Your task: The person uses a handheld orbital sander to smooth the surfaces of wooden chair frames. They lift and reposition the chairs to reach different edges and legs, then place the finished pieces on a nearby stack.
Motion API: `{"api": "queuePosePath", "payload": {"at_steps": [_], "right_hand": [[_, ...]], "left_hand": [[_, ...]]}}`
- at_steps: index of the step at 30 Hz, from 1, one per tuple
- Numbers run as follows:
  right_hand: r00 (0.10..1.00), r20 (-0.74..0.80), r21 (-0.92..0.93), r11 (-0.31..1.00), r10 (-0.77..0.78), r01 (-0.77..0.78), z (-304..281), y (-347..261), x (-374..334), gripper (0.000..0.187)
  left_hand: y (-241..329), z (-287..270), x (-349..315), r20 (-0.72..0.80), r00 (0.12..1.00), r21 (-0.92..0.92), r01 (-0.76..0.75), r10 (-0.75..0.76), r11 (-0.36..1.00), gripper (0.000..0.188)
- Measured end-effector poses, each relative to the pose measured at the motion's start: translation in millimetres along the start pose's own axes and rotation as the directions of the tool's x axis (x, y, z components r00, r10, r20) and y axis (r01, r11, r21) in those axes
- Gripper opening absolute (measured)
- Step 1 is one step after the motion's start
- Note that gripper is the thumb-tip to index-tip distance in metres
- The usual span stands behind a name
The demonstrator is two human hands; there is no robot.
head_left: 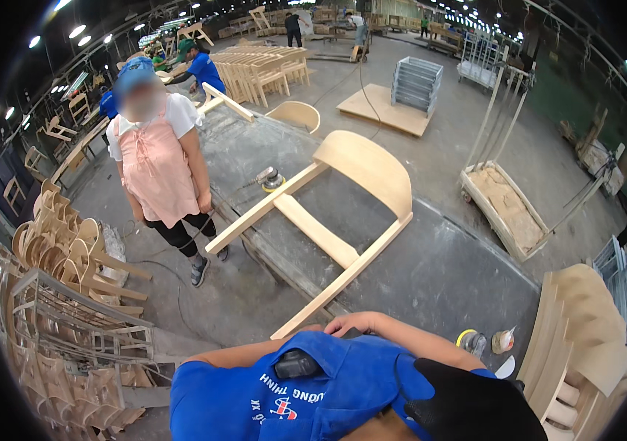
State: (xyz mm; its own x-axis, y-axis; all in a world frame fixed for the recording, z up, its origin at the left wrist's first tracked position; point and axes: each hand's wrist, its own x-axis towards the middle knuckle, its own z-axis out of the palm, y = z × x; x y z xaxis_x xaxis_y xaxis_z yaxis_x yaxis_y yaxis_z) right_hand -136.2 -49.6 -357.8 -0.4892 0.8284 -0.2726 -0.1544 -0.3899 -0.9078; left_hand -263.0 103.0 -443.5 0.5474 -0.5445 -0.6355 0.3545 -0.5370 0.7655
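This is a furniture workshop: a bare wooden chair frame (317, 231) lies on a dusty workbench (438, 272) in the middle, with a sander (474, 343) at four o'clock. Rows of unpainted chairs (265, 67) stand at eleven, chair parts (85, 235) are heaped at nine, and a cart (491, 219) stands at three on the concrete floor (431, 165)

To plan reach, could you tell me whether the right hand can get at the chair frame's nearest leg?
Probably yes: nothing visible stands between the right hand and the nearest leg.
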Motion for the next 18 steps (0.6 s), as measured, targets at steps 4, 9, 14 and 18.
{"api": "queuePosePath", "payload": {"at_steps": [4,9,14,18], "right_hand": [[0.993,-0.097,-0.013,0.998,0.064,-0.065,-4.5,-0.2,1.8,0.035],[0.967,-0.228,-0.331,0.926,0.11,-0.183,-7.8,-13.3,-1.9,0.035],[0.734,-0.668,-0.637,0.605,-0.124,-0.477,-9.0,-83.2,-86.5,0.03],[0.532,-0.578,-0.66,0.738,-0.618,0.14,43.1,-176.9,-175.7,0.027]], "left_hand": [[9.4,-3.8,9.3,0.0,1.0,0.022,-0.011,0.011,1.0,0.043],[4.1,-1.5,9.5,-0.013,0.999,-0.009,-0.032,0.032,0.999,0.044],[-31.7,4.5,-23.0,-0.051,0.999,-0.122,-0.009,0.002,0.992,0.044],[-52.2,10.7,-41.8,-0.089,0.996,-0.181,0.003,-0.02,0.984,0.045]]}}
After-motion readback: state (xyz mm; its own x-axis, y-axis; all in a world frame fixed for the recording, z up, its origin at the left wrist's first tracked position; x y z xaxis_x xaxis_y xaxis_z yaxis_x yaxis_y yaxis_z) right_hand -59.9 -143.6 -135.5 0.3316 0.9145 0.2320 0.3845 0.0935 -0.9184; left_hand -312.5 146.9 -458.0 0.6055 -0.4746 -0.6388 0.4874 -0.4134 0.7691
